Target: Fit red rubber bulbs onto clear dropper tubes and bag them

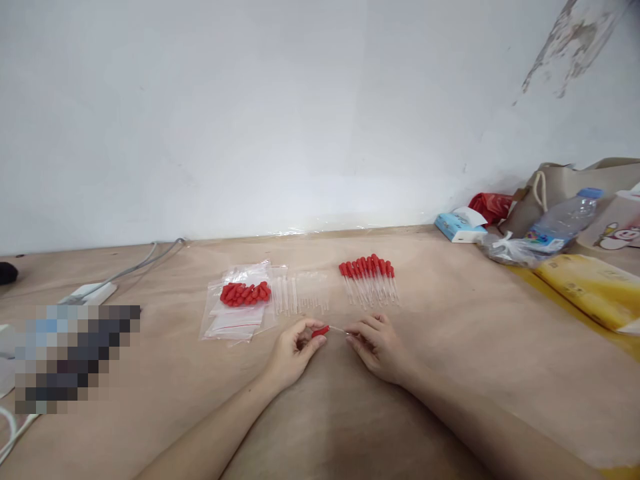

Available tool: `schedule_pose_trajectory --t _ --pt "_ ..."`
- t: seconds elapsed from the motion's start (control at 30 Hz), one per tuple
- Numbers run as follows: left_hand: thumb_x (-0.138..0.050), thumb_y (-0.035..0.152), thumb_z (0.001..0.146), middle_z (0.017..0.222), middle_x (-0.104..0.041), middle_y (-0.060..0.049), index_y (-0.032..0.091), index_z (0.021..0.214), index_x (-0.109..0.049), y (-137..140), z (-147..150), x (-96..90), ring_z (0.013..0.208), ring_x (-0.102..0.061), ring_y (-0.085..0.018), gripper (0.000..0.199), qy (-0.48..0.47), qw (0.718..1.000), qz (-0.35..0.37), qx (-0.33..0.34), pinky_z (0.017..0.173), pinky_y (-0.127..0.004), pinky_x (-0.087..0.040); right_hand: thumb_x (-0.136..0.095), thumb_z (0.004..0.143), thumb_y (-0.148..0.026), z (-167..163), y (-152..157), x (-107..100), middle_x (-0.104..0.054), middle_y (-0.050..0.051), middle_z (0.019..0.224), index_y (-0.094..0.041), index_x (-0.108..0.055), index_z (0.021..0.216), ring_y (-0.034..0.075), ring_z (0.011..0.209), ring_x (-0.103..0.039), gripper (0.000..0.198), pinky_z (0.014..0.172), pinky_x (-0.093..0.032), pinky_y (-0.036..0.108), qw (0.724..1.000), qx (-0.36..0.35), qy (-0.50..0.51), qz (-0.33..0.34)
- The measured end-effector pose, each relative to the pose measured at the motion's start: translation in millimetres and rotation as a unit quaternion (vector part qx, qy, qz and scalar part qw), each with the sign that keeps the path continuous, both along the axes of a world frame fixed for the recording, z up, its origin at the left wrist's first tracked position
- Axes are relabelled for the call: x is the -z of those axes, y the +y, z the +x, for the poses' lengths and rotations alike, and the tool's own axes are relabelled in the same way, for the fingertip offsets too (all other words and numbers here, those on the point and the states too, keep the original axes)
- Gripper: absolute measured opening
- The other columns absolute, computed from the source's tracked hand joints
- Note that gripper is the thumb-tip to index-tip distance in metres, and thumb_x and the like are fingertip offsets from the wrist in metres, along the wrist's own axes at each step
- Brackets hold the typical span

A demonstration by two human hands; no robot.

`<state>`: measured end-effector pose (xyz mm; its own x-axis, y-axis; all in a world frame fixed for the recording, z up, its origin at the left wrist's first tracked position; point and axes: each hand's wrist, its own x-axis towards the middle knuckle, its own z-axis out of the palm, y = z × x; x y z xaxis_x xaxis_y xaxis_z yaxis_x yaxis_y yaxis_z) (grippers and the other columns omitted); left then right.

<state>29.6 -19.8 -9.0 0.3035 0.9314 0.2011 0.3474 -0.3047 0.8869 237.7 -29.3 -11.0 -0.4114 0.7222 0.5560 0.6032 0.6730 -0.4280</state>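
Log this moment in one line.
left hand: small red rubbery bulb | right hand: thin clear tube | contact: tube end at bulb, insertion unclear | beyond hands: row of red-topped clear tubes
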Motion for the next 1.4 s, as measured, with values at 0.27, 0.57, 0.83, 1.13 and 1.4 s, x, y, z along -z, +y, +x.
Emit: schedule_pose_trajectory --t 0.27,0.57,0.83,1.13,1.4 --pt "-0.052 0.031 0.081 0.085 -0.062 -0.005 0.019 0.088 -0.064 -1.0 -2.3 -3.3 0.079 -0.055 -0.016 0.018 0.028 0.997 0.045 0.051 0.07 -0.027 -0.043 -0.044 0.085 -0.016 2.1 1.8 3.9 -0.062 0.002 0.078 -0.021 -0.058 0.099 0.012 0.071 -0.054 0.021 0.071 -0.033 0.03 0.998 -0.053 -0.008 0.023" --pt "-0.05 0.033 0.082 0.068 -0.056 -0.002 0.017 0.079 -0.063 -9.5 -1.0 -8.9 0.059 -0.049 -0.011 0.02 0.1 0.99 0.074 0.067 0.054 -0.021 -0.037 -0.045 0.082 -0.013 2.7 0.2 -1.7 -0.06 0.001 0.076 -0.023 -0.061 0.095 0.011 0.067 -0.052 0.023 0.068 -0.028 0.029 0.998 -0.028 -0.036 0.045" --pt "-0.049 0.03 0.083 0.069 -0.056 -0.003 0.016 0.078 -0.061 -10.3 -2.0 -10.6 0.063 -0.049 -0.012 0.019 0.131 0.978 0.123 0.108 0.058 -0.023 -0.038 -0.042 0.081 -0.014 -4.8 -8.5 -6.2 -0.056 0.0 0.067 -0.02 -0.06 0.084 0.011 0.059 -0.046 0.019 0.062 -0.023 0.029 0.994 -0.025 -0.088 0.062" --pt "-0.047 0.026 0.084 0.078 -0.058 -0.005 0.018 0.085 -0.06 -8.3 0.0 -9.3 0.07 -0.052 -0.014 0.016 0.145 0.974 0.131 0.113 0.064 -0.026 -0.04 -0.044 0.082 -0.016 -9.2 -7.8 -7.9 -0.058 0.002 0.069 -0.02 -0.06 0.083 0.013 0.063 -0.048 0.016 0.063 -0.026 0.028 0.988 -0.019 -0.146 0.051" --pt "-0.052 0.024 0.078 0.084 -0.055 -0.001 0.022 0.111 -0.05 -1.3 -4.8 -1.5 0.057 -0.045 -0.01 0.032 0.14 0.985 0.086 0.045 0.056 -0.023 -0.04 -0.046 0.08 -0.027 18.4 17.4 -22.0 -0.062 0.001 0.061 -0.02 -0.061 0.067 0.014 0.056 -0.055 0.021 0.052 -0.035 0.024 0.98 0.158 -0.032 -0.116"
